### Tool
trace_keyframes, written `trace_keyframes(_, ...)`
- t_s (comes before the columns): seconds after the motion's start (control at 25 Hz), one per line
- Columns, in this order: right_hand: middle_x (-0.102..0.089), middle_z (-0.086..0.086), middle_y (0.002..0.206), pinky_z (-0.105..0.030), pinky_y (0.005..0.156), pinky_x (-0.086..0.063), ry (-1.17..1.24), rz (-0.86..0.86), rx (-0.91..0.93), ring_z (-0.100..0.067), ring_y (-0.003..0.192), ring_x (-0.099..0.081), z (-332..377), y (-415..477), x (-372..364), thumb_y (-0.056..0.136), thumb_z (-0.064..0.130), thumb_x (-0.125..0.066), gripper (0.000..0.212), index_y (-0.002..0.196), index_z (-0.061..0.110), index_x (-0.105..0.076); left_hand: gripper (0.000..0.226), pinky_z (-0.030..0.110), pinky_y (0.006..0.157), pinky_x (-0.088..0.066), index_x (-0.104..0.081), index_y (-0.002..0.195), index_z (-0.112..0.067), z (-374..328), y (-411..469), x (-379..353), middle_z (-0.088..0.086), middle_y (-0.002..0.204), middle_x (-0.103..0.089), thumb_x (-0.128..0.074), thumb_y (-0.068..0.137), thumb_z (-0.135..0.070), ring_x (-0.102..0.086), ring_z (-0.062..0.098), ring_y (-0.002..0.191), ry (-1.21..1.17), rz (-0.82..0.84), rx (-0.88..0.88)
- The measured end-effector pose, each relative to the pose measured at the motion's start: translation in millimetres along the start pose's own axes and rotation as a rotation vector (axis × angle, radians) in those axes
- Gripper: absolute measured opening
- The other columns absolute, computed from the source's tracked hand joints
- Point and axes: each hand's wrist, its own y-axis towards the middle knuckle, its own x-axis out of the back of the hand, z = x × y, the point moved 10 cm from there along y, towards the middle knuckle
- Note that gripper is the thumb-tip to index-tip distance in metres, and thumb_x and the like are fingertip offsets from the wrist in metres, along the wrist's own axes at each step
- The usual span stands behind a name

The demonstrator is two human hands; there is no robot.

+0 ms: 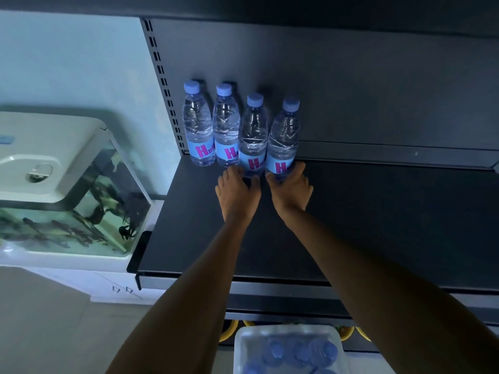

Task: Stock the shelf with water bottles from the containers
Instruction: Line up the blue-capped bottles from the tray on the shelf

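Note:
Several clear water bottles with blue caps and blue labels stand upright in a row at the back left of a dark shelf (378, 225). My left hand (237, 193) grips the base of the third bottle (253, 136). My right hand (290, 191) grips the base of the fourth bottle (285, 136), the rightmost one. The first bottle (197, 125) and second bottle (226, 128) stand free to the left. Below the shelf, a white container (243, 346) holds more bottles, seen by their blue caps (297, 352).
A fish tank (81, 211) with a white lid sits on a white cabinet left of the shelf. The slotted shelf upright (164, 85) rises at the left. Another shelf overhangs at the top. Yellow rims show under the shelf front.

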Motion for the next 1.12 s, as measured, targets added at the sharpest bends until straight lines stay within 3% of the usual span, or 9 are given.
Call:
trace_keyframes(0.24, -0.069, -0.005, 0.116, -0.042, 0.098, -0.037, 0.040, -0.013, 0.011, -0.028, 0.113, -0.063, -2, 3, 1, 0.096, 0.037, -0.062, 0.044, 0.129, 0.010, -0.054, 0.052, 0.045, 0.107, -0.035, -0.047, 0.137, -0.021, -5, 1, -13, -0.002, 0.130, -0.061, -0.053, 0.088, -0.038, -0.046, 0.024, 0.120, 0.059, 0.094, -0.059)
trace_keyframes(0.44, -0.072, 0.010, 0.107, -0.040, 0.100, -0.035, 0.037, 0.109, 0.051, -0.016, 0.106, -0.063, -2, 5, -11, 0.094, 0.025, -0.056, 0.058, 0.150, 0.021, -0.040, 0.068, 0.043, 0.112, -0.031, -0.033, 0.152, -0.024, -10, -1, -18, -0.006, 0.148, -0.051, -0.050, 0.090, -0.044, -0.039, 0.021, 0.131, 0.141, 0.150, -0.084)
trace_keyframes(0.56, -0.067, 0.011, 0.112, -0.036, 0.097, -0.035, 0.082, 0.112, 0.042, -0.015, 0.109, -0.062, -3, 6, -9, 0.091, 0.021, -0.057, 0.051, 0.141, 0.022, -0.045, 0.074, 0.042, 0.114, -0.029, -0.027, 0.156, -0.024, -12, -2, -17, -0.005, 0.154, -0.041, -0.054, 0.091, -0.046, -0.036, 0.021, 0.137, 0.156, 0.156, -0.094)
trace_keyframes(0.72, -0.052, -0.003, 0.132, -0.041, 0.104, -0.038, 0.033, 0.124, 0.015, -0.020, 0.111, -0.057, -3, 5, -10, 0.091, 0.022, -0.059, 0.065, 0.152, 0.025, -0.037, 0.083, 0.037, 0.113, -0.024, -0.011, 0.162, -0.026, -13, -4, -19, -0.007, 0.155, -0.043, -0.052, 0.093, -0.048, -0.031, 0.019, 0.139, 0.175, 0.199, -0.095)
trace_keyframes(0.84, -0.053, -0.003, 0.136, -0.043, 0.106, -0.038, 0.061, 0.125, 0.015, -0.021, 0.116, -0.059, -3, 5, -8, 0.089, 0.022, -0.060, 0.071, 0.155, 0.024, -0.033, 0.088, 0.036, 0.114, -0.024, -0.004, 0.162, -0.027, -16, -6, -18, -0.002, 0.156, -0.039, -0.055, 0.094, -0.050, -0.030, 0.019, 0.139, 0.201, 0.223, -0.077)
trace_keyframes(1.12, -0.048, -0.002, 0.150, -0.043, 0.109, -0.033, -0.059, 0.179, 0.052, -0.022, 0.133, -0.050, 0, 3, -13, 0.094, 0.020, -0.055, 0.078, 0.163, 0.025, -0.019, 0.087, 0.043, 0.114, -0.026, -0.010, 0.161, -0.023, -13, -2, -24, -0.001, 0.163, -0.027, -0.054, 0.091, -0.049, -0.029, 0.023, 0.144, 0.274, 0.212, -0.103)
